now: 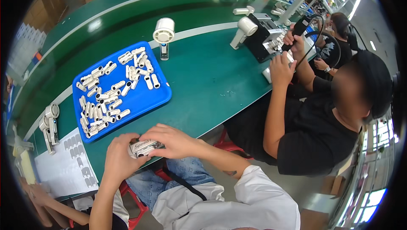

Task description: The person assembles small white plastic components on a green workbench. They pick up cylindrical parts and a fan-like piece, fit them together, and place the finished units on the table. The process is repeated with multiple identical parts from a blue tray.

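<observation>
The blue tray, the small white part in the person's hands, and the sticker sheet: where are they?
blue tray (159,98): head view, bare floor near its right corner.
small white part (144,147): head view, its printed face between both hands.
sticker sheet (63,166): head view, bare white middle.

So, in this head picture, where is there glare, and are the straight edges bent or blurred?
Head view: pale glare patches lie on the green table, strongest at its far side. The table edges and white stripes curve towards the dark round rim. The hands, left and right, and the small white part look sharp. The co-worker's face is blurred.
</observation>
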The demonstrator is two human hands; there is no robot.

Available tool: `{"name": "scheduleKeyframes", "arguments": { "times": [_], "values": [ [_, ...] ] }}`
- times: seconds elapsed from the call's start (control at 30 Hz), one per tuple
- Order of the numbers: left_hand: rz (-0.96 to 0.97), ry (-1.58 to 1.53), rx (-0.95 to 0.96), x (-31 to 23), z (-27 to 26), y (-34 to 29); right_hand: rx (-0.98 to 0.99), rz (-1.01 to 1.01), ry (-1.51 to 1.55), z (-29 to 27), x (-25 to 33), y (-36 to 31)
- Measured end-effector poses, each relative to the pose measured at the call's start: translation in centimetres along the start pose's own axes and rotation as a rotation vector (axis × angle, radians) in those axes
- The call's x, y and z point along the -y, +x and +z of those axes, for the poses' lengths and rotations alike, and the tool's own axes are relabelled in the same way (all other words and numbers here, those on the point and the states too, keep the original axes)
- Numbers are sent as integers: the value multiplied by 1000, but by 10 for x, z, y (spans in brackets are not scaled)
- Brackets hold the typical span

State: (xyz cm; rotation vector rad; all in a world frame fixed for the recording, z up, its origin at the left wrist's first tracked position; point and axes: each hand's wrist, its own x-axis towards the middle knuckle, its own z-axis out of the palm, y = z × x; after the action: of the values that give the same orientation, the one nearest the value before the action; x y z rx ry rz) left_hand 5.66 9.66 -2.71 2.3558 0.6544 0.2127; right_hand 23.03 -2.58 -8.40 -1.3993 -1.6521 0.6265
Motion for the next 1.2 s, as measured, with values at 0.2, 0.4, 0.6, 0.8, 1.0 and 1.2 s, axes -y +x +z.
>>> {"name": "scheduleKeyframes", "arguments": {
  "times": [0.2,0.4,0.6,0.8,1.0,1.2],
  "values": [
    [53,-37,-88,1,-5,-24,104,83,-30,-16,8,7],
    [151,-41,-365,25,13,-15,-315,-185,-235,5,13,32],
    [50,-179,-380,27,20,-10,-435,-276,-442,39,7,60],
    [-48,-242,-321,36,16,-3,-498,-295,-487,47,8,77],
    [-64,-266,-295,39,14,1,-431,-213,-463,46,4,83],
    [-101,-203,-221,41,8,2,-388,-179,-431,47,2,85]
  ]
}}
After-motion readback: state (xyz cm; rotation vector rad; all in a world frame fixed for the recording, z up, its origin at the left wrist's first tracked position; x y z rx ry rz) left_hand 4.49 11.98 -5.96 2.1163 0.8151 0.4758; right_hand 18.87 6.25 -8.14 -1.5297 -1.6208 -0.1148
